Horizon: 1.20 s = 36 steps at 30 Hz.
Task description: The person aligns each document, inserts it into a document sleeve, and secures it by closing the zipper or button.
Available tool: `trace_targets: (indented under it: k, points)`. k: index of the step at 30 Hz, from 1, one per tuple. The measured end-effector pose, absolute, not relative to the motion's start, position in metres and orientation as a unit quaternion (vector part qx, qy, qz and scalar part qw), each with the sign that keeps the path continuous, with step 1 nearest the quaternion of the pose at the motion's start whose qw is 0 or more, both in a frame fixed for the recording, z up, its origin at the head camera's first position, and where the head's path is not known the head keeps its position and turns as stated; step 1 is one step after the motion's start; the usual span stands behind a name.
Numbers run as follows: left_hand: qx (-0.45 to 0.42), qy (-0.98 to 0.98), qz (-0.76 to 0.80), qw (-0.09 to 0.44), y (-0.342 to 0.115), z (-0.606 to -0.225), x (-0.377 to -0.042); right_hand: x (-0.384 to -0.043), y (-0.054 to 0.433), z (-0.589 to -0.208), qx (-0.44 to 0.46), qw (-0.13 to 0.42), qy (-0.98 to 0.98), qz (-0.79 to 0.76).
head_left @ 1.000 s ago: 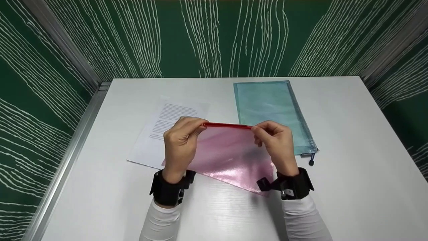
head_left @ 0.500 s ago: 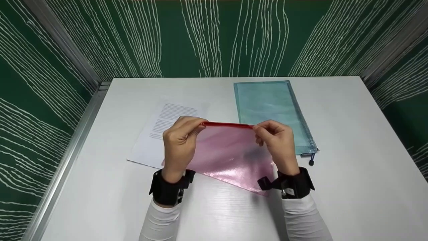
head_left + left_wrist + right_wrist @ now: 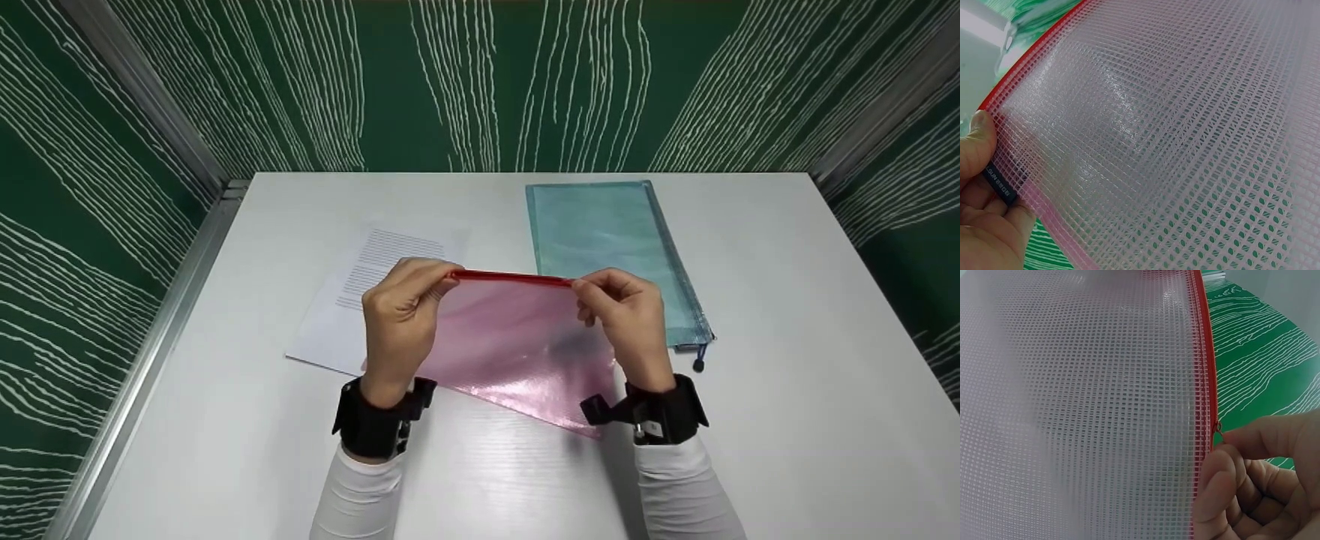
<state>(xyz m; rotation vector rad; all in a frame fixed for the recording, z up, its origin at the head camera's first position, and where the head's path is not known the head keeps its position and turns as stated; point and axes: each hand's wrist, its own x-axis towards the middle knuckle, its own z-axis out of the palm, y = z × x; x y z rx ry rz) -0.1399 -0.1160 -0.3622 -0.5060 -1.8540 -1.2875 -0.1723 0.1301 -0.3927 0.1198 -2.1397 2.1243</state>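
A pink mesh zipper pouch (image 3: 517, 337) hangs tilted between both hands, its red zipper edge (image 3: 517, 278) uppermost and stretched nearly level. At one end of that edge my left hand (image 3: 397, 330) grips the corner, thumb on the mesh, beside a small dark label (image 3: 1000, 183) in the left wrist view. My right hand (image 3: 630, 322) pinches the small zipper pull (image 3: 1219, 429) between thumb and finger, close against the red zipper. Part of the pouch's left side is hidden behind the left hand in the head view.
A teal mesh zipper pouch (image 3: 596, 225) with a dark pull (image 3: 699, 365) lies flat behind the right hand. Printed white paper (image 3: 330, 330) lies at the left, partly covered by the left hand and pink pouch. Green patterned panels (image 3: 420, 90) stand around the white table (image 3: 787, 337).
My right hand has shifted slightly to the right along the red zipper edge. The left hand has drifted a little left and up, and more red edge shows between the hands.
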Motion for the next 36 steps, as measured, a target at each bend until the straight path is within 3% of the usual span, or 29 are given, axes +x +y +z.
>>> trace_targets:
  k: [36]
  points:
    - [-0.180, -0.732, -0.515, 0.408, -0.1219, -0.3580, -0.1368, -0.1759, 0.1383, -0.3955, 0.025, 0.072, -0.717, 0.693]
